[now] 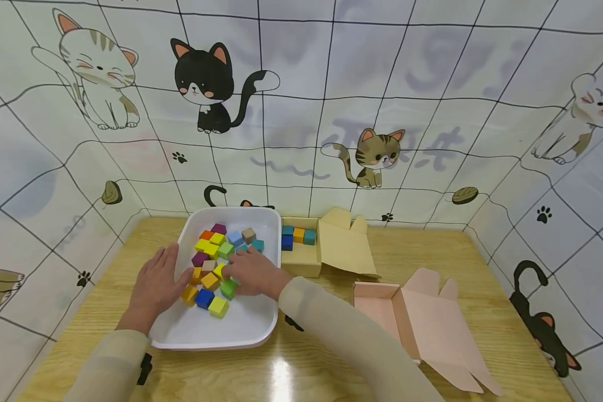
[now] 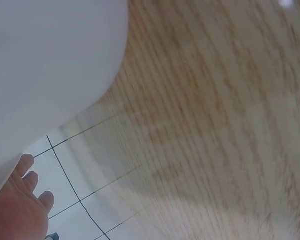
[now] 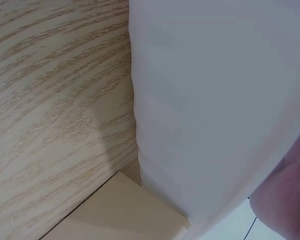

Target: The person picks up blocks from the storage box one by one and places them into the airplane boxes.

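Note:
A white tray (image 1: 251, 329) holds several small coloured wooden blocks, among them a blue cube (image 1: 204, 298) and a yellow cube (image 1: 218, 307). My left hand (image 1: 153, 285) lies at the tray's left rim, fingers straight and thumb over the inside, close to an orange cube (image 1: 189, 295). Inside the tray, my right hand (image 1: 255, 272) reaches down among the blocks, fingers bent. Its fingertips are at a yellow block (image 1: 219, 271), above a green cube (image 1: 228, 288). I cannot tell whether these fingers pinch a block. Both wrist views mostly show the tray's outer wall (image 2: 50, 60).
Right of the tray, an open yellow cardboard box (image 1: 301, 269) holds several blue, teal and orange cubes. An open pink cardboard box (image 1: 377, 304) stands nearer, its lid folded out to the right. A cat-patterned sheet (image 1: 301, 123) surrounds the wooden table (image 1: 221, 377).

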Tool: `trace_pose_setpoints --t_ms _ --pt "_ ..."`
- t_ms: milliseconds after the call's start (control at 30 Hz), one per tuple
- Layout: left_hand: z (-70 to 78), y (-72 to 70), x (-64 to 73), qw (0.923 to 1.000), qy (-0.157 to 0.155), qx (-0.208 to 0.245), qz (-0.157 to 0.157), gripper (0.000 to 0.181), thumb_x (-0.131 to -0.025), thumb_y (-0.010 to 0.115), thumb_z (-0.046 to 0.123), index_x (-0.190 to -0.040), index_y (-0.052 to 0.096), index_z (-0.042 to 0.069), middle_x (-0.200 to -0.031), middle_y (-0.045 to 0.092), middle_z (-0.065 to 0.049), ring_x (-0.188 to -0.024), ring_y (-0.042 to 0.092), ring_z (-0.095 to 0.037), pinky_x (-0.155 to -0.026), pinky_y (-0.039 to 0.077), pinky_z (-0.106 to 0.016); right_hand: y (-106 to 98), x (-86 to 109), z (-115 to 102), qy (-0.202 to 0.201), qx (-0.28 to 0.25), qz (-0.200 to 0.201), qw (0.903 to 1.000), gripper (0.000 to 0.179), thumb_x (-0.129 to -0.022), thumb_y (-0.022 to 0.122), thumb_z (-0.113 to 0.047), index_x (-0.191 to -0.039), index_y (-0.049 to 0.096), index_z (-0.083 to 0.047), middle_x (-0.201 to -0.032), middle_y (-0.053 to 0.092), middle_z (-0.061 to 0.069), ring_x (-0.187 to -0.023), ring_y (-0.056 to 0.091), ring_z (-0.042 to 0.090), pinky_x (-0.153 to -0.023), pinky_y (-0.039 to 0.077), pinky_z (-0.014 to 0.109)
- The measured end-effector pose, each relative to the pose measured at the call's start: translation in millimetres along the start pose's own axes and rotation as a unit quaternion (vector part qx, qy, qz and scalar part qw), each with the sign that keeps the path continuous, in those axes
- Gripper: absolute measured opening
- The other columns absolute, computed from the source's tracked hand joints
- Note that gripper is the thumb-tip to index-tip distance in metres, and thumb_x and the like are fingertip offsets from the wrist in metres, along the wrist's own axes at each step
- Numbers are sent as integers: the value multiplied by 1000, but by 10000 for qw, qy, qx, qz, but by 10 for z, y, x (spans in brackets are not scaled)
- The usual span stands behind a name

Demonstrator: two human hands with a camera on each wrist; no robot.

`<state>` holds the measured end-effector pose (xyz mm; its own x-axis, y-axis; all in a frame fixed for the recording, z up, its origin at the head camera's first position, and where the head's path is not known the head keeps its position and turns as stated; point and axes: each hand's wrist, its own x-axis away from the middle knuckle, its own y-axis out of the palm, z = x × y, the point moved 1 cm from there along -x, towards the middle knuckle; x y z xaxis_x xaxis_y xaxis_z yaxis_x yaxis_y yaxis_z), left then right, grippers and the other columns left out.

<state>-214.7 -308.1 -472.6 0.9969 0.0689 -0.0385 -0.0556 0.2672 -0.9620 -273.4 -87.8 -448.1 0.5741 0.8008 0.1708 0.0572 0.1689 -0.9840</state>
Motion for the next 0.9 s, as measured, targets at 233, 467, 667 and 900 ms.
trace_pose_setpoints --t_ms 233,467,667,900 --pt "8 1 14 10000 -7 30 -10 84 -97 48 48 -155 10 1 -158 20 -28 -145 14 -49 -116 15 -68 3 25 -8 -18 115 -100 9999 39 -83 73 -47 -121 63 -44 -120 59 -13 -116 48 11 -104 41 32" --pt "32 -7 12 10000 9 -20 28 83 -97 49 46 -155 12 -1 -157 21 -29 -145 16 -50 -116 16 -69 -52 64 22 -169 82 40 9998 40 -82 73 -48 -120 65 -41 -114 61 -14 -113 49 10 -106 41 32" --pt "38 0 11 9999 42 -97 73 82 -97 49 46 -154 14 -2 -156 22 -30 -143 17 -50 -115 17 -69 -224 127 91 -112 169 307 9993 38 -84 70 -52 -119 67 -38 -119 62 -14 -116 48 10 -107 40 32" --pt "23 7 10 9999 53 -96 103 82 -97 50 44 -154 13 -2 -156 22 -30 -144 16 -51 -115 16 -69 -442 243 302 147 218 598 9979 39 -86 67 -52 -121 66 -34 -119 60 -10 -117 49 13 -103 41 32"
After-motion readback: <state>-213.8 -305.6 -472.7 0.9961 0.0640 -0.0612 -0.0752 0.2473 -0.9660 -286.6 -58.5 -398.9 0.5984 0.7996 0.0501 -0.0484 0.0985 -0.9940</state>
